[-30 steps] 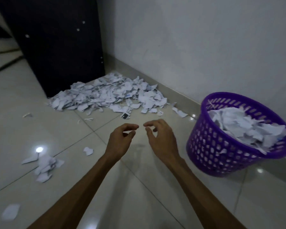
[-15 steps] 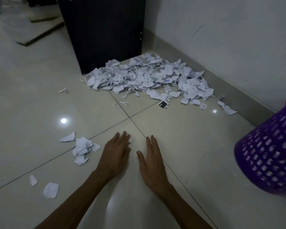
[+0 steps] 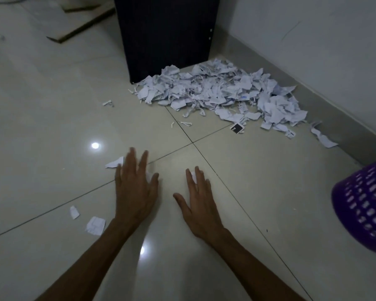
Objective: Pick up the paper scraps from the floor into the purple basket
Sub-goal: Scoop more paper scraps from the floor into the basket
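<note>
Low in the frame's centre, the left hand (image 3: 137,190) and right hand (image 3: 199,200) lie flat with fingers straight, apart on the floor (image 3: 52,118), each seemingly covering small scraps. Paper scraps (image 3: 221,94) pile at upper centre; the purple basket (image 3: 365,205) sits at the right edge.

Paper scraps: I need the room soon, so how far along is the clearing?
Early. Nothing in this view shows as cleared: the purple basket shows only its wall. In hand: both hands, left and right, lie flat over small scraps. Left: the big pile by the dark cabinet, plus strays.
</note>
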